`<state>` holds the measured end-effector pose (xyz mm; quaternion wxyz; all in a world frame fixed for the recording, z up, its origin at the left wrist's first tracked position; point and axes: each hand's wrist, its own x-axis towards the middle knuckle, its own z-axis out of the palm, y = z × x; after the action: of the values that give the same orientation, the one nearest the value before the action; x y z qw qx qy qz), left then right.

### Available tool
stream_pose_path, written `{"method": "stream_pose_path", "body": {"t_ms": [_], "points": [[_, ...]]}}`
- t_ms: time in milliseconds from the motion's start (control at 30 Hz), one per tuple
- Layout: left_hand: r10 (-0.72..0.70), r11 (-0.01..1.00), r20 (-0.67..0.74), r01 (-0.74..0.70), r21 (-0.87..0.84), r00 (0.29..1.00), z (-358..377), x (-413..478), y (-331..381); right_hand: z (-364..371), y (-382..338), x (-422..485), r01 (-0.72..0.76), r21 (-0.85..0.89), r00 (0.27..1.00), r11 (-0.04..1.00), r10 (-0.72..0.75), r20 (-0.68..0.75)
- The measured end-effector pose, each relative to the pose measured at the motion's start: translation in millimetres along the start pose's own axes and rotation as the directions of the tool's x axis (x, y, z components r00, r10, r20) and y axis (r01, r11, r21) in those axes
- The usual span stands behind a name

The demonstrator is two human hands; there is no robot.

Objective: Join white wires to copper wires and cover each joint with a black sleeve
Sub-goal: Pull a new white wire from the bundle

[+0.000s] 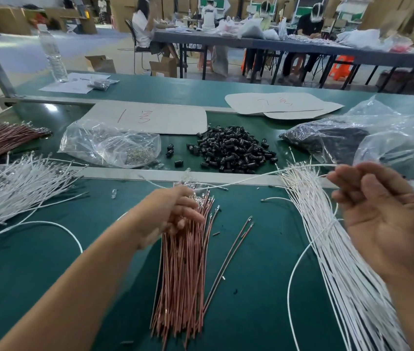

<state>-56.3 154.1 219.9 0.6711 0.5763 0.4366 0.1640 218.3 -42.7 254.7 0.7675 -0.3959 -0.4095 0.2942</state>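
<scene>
A bundle of copper wires (183,279) lies lengthwise on the green bench in front of me. My left hand (175,214) reaches into its far end, fingers curled among the wire tips. A thick bundle of white wires (340,269) fans out on the right. My right hand (378,214) is raised palm-up above it, its fingertips pinching a single white wire (264,174) that stretches left across the bench edge. A pile of black sleeves (231,153) sits on the shelf beyond.
Another heap of white wires (10,193) covers the left side, with more copper wires (0,140) behind it. A clear bag of metal terminals (114,148) and plastic bags (383,140) flank the sleeves. Loose copper wires (233,249) lie between the bundles. A water bottle (53,54) stands at the back left.
</scene>
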Motion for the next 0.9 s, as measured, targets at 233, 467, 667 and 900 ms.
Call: {"method": "stream_pose_path", "body": {"t_ms": [233,467,667,900], "points": [[0.542,0.516,-0.048,-0.287,0.807,0.839,32,114,48,-19,28,-10,0.024,-0.061,0.933,0.998,-0.044,-0.358],[0.508,0.225,0.006,-0.139,0.964,0.861,38,183,50,-23,35,-6,-0.08,0.048,0.906,0.996,0.093,-0.414],[0.599,0.424,-0.149,-0.155,0.892,0.787,33,186,46,-16,40,-5,-0.137,0.028,0.918,0.99,0.137,-0.372],[0.488,0.869,-0.327,-0.415,0.27,0.809,44,122,55,-15,36,-12,-0.082,-0.202,0.95,0.976,0.016,-0.311]]}}
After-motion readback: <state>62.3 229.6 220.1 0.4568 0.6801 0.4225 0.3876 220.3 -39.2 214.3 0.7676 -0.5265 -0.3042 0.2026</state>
